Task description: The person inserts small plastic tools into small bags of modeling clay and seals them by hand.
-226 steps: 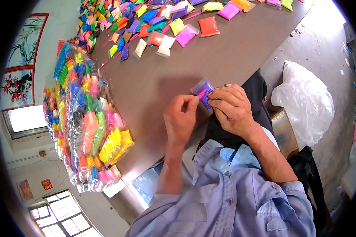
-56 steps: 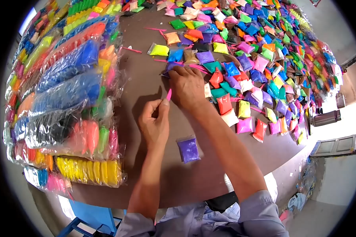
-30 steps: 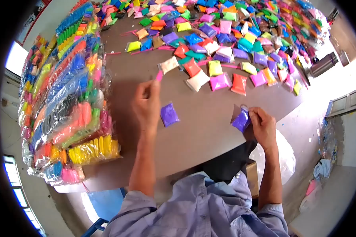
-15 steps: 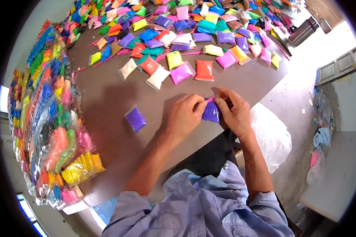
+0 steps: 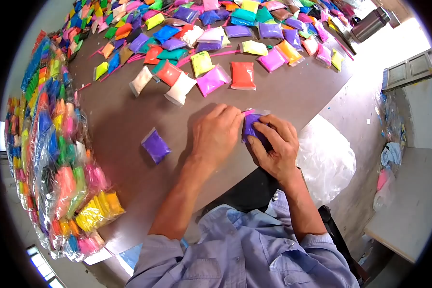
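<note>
A small clear packet of purple material [image 5: 250, 126] is between my hands near the table's front edge. My right hand [image 5: 277, 146] grips it from the right, thumb below and fingers across its face. Along its top edge lies a thin pink strip [image 5: 248, 112]. The curled fingers of my left hand [image 5: 217, 132] are closed at the strip's left end, their tips partly hidden. Another purple packet [image 5: 156, 146] lies flat on the table, left of my left hand. Beyond my hands are a red packet [image 5: 243, 76] and a pink packet [image 5: 213, 80].
A heap of many-coloured packets [image 5: 235, 31] covers the far side of the brown table [image 5: 125, 113]. Clear bags of coloured packets [image 5: 65, 158] are stacked at the left. A metal flask [image 5: 371, 25] stands far right; a white plastic bag [image 5: 326, 161] is beside my right arm.
My right hand has shifted its grip from the packet's upper edge onto its face. The packet now sits more upright and slightly left. The view has shifted slightly.
</note>
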